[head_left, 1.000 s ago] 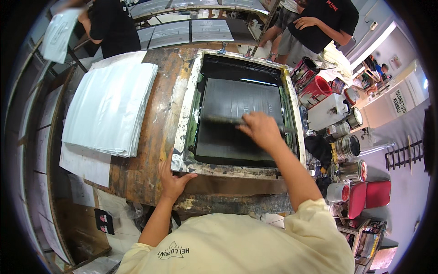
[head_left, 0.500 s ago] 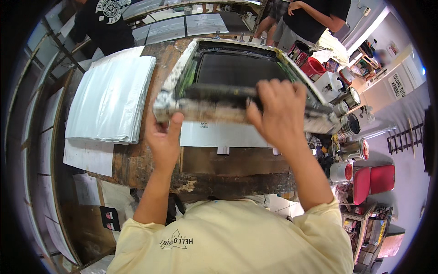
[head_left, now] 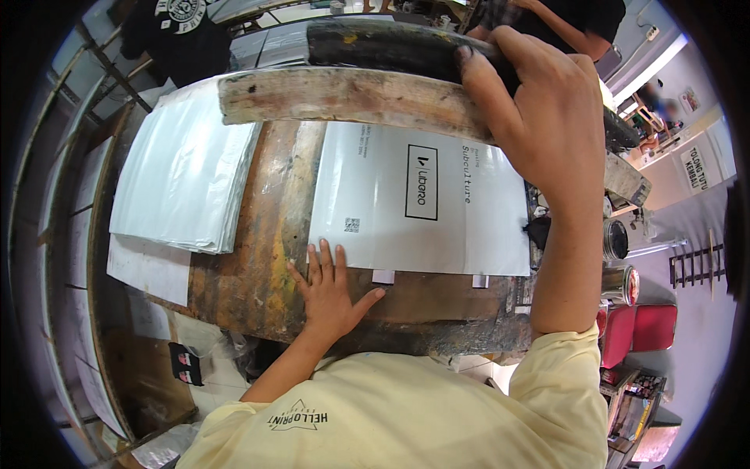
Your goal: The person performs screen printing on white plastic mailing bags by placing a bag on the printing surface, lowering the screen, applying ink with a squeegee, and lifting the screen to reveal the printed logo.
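Note:
My right hand [head_left: 539, 117] grips the raised screen printing frame, whose wooden near edge [head_left: 355, 95] is tilted up high above the table. A dark squeegee-like bar [head_left: 391, 48] lies along that edge, with my thumb against it; the frame's far part is hidden. Under it lies a pale grey plastic bag [head_left: 383, 215], flat, with black print, a rectangular logo box and a small square code. My left hand [head_left: 332, 293] is open, fingers spread on the table, its fingertips at the bag's near left corner.
To the left stands a stack of white plastic bags [head_left: 183, 172] on the stained wooden table [head_left: 262, 227]. Two small tabs [head_left: 383, 277] sit at the bag's near edge. Cans [head_left: 619, 285] and red chairs [head_left: 655, 328] are on the right. Other people stand beyond the table.
The frame's near edge has swung up and away, uncovering the printed bag. My left hand has let go of the frame and come down to the bag's near left corner.

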### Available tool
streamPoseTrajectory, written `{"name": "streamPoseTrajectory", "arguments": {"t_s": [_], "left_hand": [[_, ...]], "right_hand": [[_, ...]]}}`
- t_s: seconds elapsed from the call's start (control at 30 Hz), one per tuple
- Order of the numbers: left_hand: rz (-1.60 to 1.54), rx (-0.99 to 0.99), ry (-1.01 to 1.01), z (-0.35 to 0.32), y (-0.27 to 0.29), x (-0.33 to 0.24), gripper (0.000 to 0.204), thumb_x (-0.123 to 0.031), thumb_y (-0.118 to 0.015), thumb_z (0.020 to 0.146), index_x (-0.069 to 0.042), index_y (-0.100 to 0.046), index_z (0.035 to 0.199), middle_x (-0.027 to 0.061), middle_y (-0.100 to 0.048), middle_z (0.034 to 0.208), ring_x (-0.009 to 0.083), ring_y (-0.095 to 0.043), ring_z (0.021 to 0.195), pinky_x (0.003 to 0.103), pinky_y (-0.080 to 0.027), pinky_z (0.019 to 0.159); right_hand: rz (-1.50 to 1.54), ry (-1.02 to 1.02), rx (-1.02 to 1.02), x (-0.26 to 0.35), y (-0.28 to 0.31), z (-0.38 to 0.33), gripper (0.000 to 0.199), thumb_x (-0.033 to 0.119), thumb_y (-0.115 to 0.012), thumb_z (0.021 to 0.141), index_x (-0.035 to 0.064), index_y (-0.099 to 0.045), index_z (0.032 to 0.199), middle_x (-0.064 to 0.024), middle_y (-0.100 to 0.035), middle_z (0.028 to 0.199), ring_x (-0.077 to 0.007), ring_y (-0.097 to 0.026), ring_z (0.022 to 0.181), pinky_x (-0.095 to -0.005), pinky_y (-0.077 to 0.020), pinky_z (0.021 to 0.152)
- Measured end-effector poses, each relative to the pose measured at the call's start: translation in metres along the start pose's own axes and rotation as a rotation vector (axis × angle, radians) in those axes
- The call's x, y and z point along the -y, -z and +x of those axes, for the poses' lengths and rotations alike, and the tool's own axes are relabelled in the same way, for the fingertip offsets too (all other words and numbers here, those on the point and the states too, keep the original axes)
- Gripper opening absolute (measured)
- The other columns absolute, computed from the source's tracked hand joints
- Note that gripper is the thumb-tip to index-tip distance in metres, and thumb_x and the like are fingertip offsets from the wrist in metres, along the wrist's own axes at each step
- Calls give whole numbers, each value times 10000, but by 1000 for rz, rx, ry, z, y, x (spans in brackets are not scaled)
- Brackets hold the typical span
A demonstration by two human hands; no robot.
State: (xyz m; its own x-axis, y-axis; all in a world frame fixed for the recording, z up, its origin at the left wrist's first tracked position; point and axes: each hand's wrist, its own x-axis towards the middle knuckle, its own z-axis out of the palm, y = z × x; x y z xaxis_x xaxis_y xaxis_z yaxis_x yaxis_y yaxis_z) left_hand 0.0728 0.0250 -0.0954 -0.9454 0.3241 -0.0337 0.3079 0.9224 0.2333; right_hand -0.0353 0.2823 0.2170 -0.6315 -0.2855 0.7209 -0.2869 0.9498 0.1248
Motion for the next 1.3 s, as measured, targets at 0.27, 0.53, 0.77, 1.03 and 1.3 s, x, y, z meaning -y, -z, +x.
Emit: {"name": "streamPoseTrajectory", "arguments": {"t_s": [0.27,0.53,0.77,1.03,1.3], "left_hand": [[-121,58,70,2,5,-3,1182,-792,-597,927,92,-309,1655,260,-217,1775,440,-29,1672,700,112,1268],[-576,-292,-51,41,32,-7,437,-24,-647,1027,38,-608,1458,265,-619,1499,429,-625,1363,448,-551,1090],[-743,-606,-161,96,100,-36,323,44,-603,1007,10,-721,1305,246,-744,1293,400,-739,1186,422,-624,969],[-862,-650,140,76,119,22,324,2,-614,1034,-31,-777,1312,113,-810,1139,146,-693,900,279,-528,790],[-1066,-612,184,103,175,201,289,-66,-647,1054,2,-778,1302,46,-778,1093,76,-663,889,235,-552,822]], "right_hand": [[96,-114,0,17,12,22,382,310,-661,924,-31,-664,750,-180,-690,702,-369,-660,668,-470,-497,859],[16,-25,-14,-11,-3,13,465,444,-642,998,-1,-777,993,-236,-722,849,-434,-688,804,-490,-518,798],[103,-61,19,-10,0,19,437,417,-652,990,-1,-781,987,-239,-709,818,-441,-671,692,-473,-537,718],[77,-74,-41,-3,-4,10,434,445,-677,951,19,-704,872,-179,-734,866,-390,-671,810,-459,-437,800],[49,-110,10,2,3,9,402,406,-670,956,11,-689,889,-165,-707,870,-388,-598,788,-449,-440,819]]}}
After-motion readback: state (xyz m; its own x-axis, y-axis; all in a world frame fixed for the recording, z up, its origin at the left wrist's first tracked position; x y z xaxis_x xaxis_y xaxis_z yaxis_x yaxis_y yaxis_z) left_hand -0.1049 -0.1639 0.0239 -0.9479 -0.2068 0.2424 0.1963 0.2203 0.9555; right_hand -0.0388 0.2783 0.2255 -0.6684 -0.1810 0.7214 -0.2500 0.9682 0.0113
